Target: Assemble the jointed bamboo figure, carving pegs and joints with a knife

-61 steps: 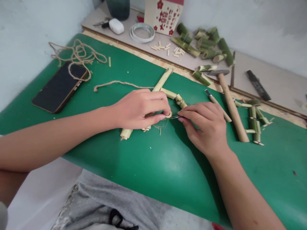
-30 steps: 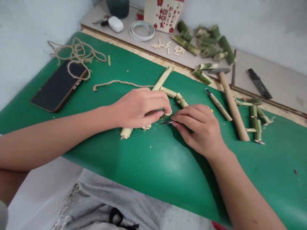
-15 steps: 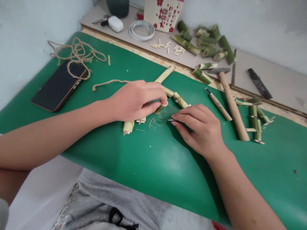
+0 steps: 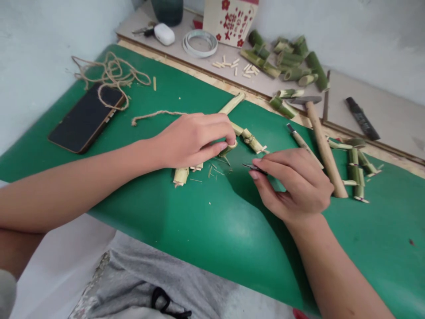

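Left hand (image 4: pixel 199 137) over the middle of the green table (image 4: pixel 212 230), grip closed, thumb and fingers pinching a short bamboo piece (image 4: pixel 228 149), cut end facing right. Right hand (image 4: pixel 295 181) just right of it, grip pinched around a small dark blade (image 4: pixel 254 168); tip points left at the piece, clearly apart from it. Most of the tool is hidden by the fingers. Thin bamboo shavings (image 4: pixel 210 170) lie scattered on the table below the left fingertips. Pale bamboo stick (image 4: pixel 232 103) sticks out beyond the left hand, angled up to the far edge; knotted segment (image 4: pixel 253 141) between the two hands, pale slivers at its near end; another segment (image 4: pixel 181 176) shows below the left wrist. How these connect under the hand, can't tell. Twine strand (image 4: pixel 159 112) runs in behind the left hand. Far left: phone (image 4: pixel 86 119) with tangled twine (image 4: pixel 114 73) partly over it. Right of the right hand: carving tool (image 4: pixel 304 145), then hammer (image 4: pixel 325 150), handle toward the person, then tied green bamboo bits (image 4: pixel 355 170). Gray ledge (image 4: pixel 392 124) behind carries black marker (image 4: pixel 361 118), bamboo offcuts (image 4: pixel 292 60), small pale pegs (image 4: pixel 250 70), tape roll (image 4: pixel 199 53), white case (image 4: pixel 164 34), red-and-white box (image 4: pixel 229 22).
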Available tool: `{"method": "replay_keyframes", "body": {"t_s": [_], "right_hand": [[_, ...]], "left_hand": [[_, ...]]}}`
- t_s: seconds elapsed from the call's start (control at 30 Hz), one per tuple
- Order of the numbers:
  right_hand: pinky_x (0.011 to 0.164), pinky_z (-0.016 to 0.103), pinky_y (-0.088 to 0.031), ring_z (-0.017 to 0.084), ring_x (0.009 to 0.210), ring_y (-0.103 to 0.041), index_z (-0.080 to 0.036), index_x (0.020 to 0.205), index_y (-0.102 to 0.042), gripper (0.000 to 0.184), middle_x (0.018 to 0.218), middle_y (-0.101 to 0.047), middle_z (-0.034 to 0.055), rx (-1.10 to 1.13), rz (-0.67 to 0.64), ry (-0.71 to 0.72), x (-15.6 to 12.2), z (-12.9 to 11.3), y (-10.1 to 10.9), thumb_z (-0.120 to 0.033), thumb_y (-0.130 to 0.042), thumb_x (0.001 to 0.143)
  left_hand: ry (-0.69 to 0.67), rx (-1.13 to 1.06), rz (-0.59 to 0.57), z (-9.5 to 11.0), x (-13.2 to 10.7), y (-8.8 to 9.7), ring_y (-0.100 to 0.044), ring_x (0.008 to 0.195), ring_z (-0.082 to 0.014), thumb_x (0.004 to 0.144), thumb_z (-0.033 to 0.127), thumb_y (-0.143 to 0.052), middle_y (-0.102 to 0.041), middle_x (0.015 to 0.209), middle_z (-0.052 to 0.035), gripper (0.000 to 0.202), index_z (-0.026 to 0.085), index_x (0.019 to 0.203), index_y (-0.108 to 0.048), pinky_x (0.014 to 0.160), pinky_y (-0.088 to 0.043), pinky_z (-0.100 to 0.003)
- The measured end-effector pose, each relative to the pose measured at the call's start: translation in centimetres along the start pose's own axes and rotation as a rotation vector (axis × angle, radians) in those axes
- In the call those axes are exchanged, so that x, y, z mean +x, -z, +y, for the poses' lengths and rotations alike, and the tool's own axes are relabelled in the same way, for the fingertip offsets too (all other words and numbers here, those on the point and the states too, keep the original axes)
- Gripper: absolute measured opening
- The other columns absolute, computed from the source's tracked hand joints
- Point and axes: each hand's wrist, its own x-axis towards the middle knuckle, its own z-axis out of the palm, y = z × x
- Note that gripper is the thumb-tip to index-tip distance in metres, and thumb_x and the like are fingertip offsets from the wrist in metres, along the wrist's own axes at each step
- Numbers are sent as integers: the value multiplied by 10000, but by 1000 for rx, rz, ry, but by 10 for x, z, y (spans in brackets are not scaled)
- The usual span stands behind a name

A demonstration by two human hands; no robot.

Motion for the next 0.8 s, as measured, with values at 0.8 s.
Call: {"method": "replay_keyframes", "body": {"t_s": [0.8], "right_hand": [[760,390,-560,224,849,-694,-250,1083,-768,132,1003,-797,67,-43,-195,-38,-2,10,-5,-192,-728,971]], "left_hand": [[13,22,-6,2,0,-3,-698,1060,-209,1030,209,-504,-747,1151,-77,178,217,1097,-669,912,-502,-342]]}}
